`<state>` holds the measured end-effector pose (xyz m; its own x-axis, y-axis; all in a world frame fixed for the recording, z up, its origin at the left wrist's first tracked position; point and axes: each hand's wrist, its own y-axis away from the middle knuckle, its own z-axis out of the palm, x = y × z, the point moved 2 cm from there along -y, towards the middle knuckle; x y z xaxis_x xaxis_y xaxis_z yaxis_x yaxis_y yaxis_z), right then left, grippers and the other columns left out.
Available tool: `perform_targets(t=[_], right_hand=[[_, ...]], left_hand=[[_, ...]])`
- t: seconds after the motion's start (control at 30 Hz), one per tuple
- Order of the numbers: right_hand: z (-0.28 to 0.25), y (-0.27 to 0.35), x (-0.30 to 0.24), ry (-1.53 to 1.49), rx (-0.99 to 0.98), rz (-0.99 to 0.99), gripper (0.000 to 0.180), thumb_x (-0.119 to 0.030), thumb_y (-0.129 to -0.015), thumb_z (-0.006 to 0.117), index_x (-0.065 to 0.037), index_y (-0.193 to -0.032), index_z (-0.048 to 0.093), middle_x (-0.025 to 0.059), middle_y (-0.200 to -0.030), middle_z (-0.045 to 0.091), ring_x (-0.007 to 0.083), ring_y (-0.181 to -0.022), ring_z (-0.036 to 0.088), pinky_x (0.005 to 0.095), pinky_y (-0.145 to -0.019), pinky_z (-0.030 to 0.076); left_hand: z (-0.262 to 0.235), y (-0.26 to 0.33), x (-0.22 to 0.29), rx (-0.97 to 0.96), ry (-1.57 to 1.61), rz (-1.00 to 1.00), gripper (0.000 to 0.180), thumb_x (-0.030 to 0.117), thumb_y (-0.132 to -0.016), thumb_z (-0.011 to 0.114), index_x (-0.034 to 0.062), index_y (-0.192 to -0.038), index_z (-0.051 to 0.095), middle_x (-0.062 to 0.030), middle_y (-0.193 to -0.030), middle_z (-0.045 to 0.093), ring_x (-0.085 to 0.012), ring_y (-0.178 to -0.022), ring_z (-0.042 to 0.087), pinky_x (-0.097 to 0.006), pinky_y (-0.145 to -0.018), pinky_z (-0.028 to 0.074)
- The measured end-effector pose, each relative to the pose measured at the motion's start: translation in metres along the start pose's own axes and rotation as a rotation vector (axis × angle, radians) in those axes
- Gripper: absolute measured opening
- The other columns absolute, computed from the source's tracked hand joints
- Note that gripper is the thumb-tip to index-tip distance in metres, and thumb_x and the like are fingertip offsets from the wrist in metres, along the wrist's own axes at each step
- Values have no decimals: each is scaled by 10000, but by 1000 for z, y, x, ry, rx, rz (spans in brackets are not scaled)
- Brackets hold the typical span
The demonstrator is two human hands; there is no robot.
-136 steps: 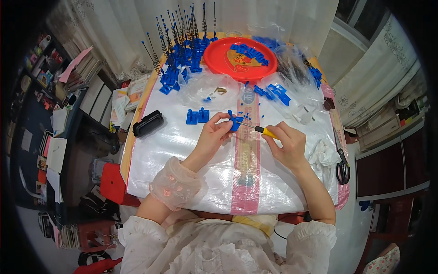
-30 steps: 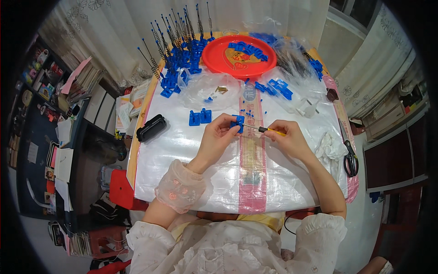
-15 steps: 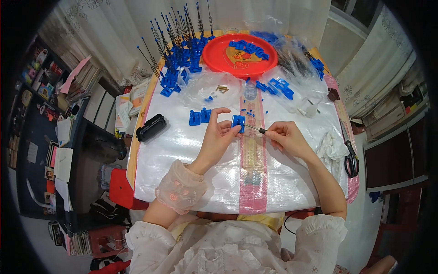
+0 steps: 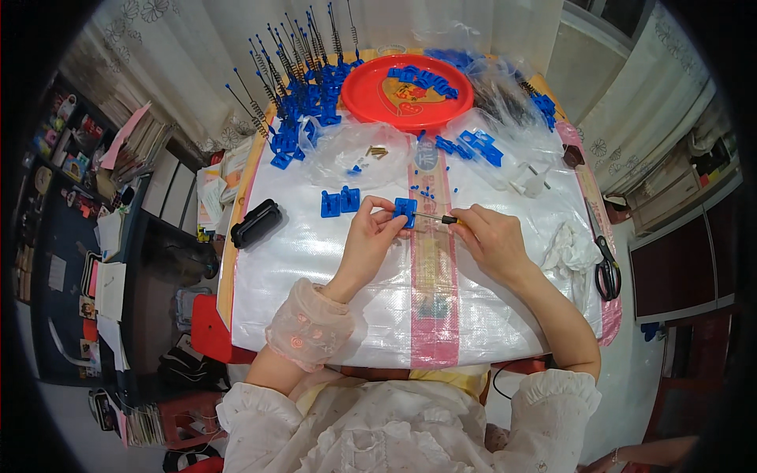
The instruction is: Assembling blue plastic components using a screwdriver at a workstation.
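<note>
My left hand (image 4: 375, 240) pinches a small blue plastic piece (image 4: 406, 207) between thumb and fingers, above the white sheet. In my right hand (image 4: 493, 243) is a screwdriver (image 4: 430, 216), gripped by its short black and yellow handle. Its thin metal shaft points left, and the tip meets the blue piece; whether it sits in a screw is too small to tell. Two similar blue pieces, a left one (image 4: 330, 205) and a right one (image 4: 349, 199), stand side by side beyond my left hand. Tiny blue bits (image 4: 426, 191) lie scattered just past the held piece.
A red round tray (image 4: 355, 102) with blue parts stands at the back. Left of it crowd several blue bases with black springs (image 4: 288, 75). A plastic bag (image 4: 319, 154) holds brass-coloured pieces (image 4: 377, 150). Black scissors (image 4: 607, 276) lie right, a black case (image 4: 256, 224) left.
My left index finger has come down from its raised pose onto the blue piece. My right hand has closed more fully round the screwdriver handle. The whole view has shifted slightly.
</note>
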<state>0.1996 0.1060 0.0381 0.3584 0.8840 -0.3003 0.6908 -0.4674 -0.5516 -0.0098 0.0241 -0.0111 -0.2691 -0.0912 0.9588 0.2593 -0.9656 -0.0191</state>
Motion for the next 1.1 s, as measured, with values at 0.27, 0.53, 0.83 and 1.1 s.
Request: perform_targets(t=[0.27, 0.53, 0.83, 1.1], right_hand=[[10, 8, 21, -951, -379, 760, 198, -219, -1005, 585, -28, -999, 637, 9, -616, 548, 76, -471, 470, 234, -428, 338], [4, -1, 24, -1051, -359, 792, 165, -209, -976, 639, -50, -1008, 608, -14, -660, 549, 14, -470, 387, 200, -401, 233], [0, -3, 23, -960, 91, 620, 167, -157, -945, 671, -24, -1045, 659, -24, -734, 587, 26, -569, 459, 206, -503, 332], [-10, -5, -1, -610, 147, 398, 238, -49, -890, 702, -11, -1099, 593, 28, -713, 579, 64, -627, 489, 229, -597, 368]], left_hand=[[2, 2, 3, -49, -97, 17, 237, -15, -945, 615, 40, -1079, 428, -129, -1035, 674, -128, -885, 666, -237, -748, 527], [-6, 0, 0, -60, 162, -219, 197, 47, -985, 592, 44, -1144, 475, -124, -1073, 676, -116, -907, 642, -204, -731, 503], [3, 5, 9, -170, 619, -339, 239, 51, -1023, 516, -8, -1250, 469, -202, -1251, 567, -139, -941, 593, -178, -724, 503], [4, 4, 10, -257, 669, -326, 248, 66, -1012, 544, 8, -1249, 497, -224, -1296, 583, -122, -892, 603, -191, -742, 516]])
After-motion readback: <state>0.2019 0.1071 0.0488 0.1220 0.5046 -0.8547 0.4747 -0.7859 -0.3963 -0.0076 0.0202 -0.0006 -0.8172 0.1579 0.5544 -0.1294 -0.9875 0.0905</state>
